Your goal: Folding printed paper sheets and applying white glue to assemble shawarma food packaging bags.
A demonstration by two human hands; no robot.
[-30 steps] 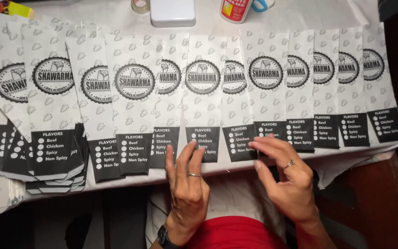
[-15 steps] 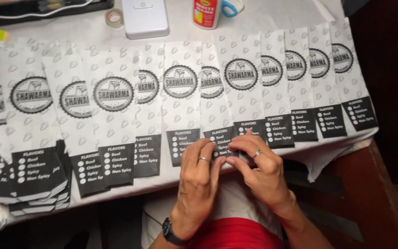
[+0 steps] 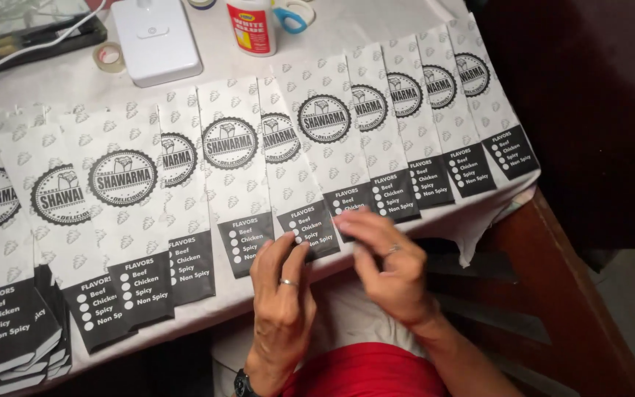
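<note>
Left hand: the left hand (image 3: 282, 294) lies flat at the near edge of the bench, fingers together, tips resting on the black bottom panel of a white paper pouch with a round black emblem (image 3: 299, 165).
Right hand: the right hand (image 3: 387, 261) is curled, its fingertips (image 3: 347, 218) pressing the same pouch's lower right corner, where it meets the next pouch over; whether it pinches the paper I cannot tell.
Pouch position: straight ahead of both hands, its bottom end at the near edge.
Long axis: runs from the near edge up toward the far edge, leaning slightly left.
Nearer hand: both touch it; the left covers more of the panel.
Row: overlapping matching pouches (image 3: 123, 220) fan along the bench.
Far edge: white plastic box (image 3: 156, 40), white glue bottle with a red label (image 3: 253, 26), tape roll (image 3: 109, 56).
</note>
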